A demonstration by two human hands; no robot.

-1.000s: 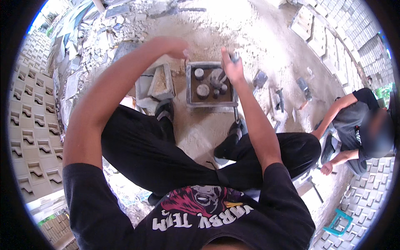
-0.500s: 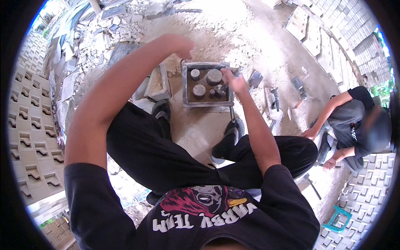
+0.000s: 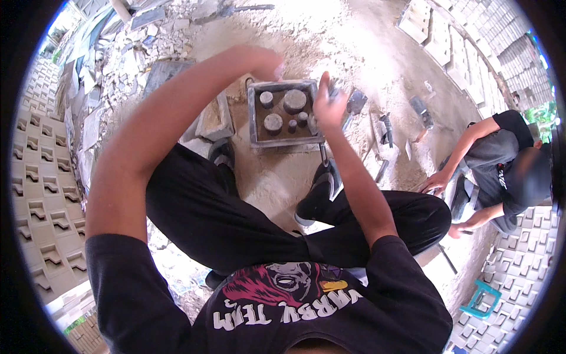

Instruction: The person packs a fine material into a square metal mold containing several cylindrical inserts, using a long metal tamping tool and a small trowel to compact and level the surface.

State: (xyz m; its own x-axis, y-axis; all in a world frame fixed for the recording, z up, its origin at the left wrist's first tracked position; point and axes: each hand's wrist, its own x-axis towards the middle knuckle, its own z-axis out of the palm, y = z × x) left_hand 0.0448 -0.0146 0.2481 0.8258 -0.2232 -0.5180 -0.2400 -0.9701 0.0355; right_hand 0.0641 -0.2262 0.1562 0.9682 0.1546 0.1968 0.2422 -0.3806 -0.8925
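On the ground between my feet lies a grey rectangular frame (image 3: 288, 143) filled with brown sand. Several grey round plugs of different sizes stand in it, among them a large plug (image 3: 295, 101) and a smaller plug (image 3: 273, 123). At the frame's far edge hovers my left hand (image 3: 272, 65), bent inward, its fingers mostly hidden behind the wrist. Over the right side of the frame is my right hand (image 3: 330, 111), slightly blurred, index finger pointing up. Its other fingers curl around a small greyish thing (image 3: 335, 92) whose kind is unclear.
A trough-like box (image 3: 216, 121) with sand stands left of the frame. Dark tools and a block (image 3: 357, 101) lie to the right. Another person (image 3: 483, 159) crouches at the right. Rubble (image 3: 132, 59) covers the far left, and stacked pale blocks (image 3: 44, 194) line the side.
My right hand has drawn back from the large plug to the frame's right edge, its index finger now raised. My left hand stays near the far edge. The view has shifted slightly.
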